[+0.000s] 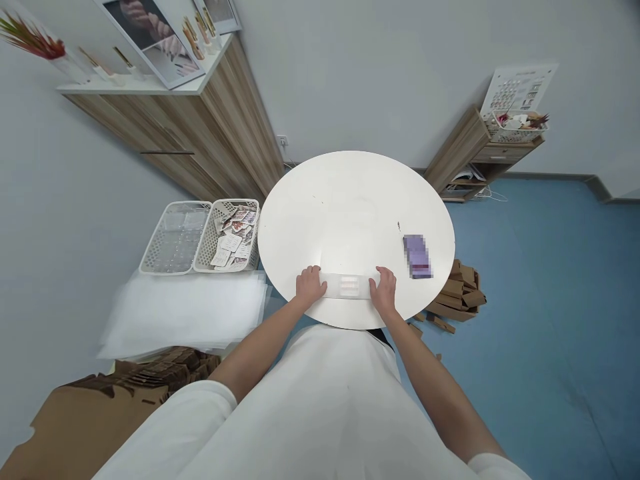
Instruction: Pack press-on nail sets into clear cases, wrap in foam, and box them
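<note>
Strip (331,287) of translucent material lies just inside the near edge of the white table (350,187), a small clear tray (349,286) at its middle. The left hand (310,285) touches the strip's left end, the right hand (383,289) its right, both loosely curled; whether they pinch it, I cannot tell. A pixelated purple item (418,257) lies toward the table's right edge.

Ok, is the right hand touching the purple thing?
Apart: the head view shows white tabletop between the right hand and the purple thing.
</note>
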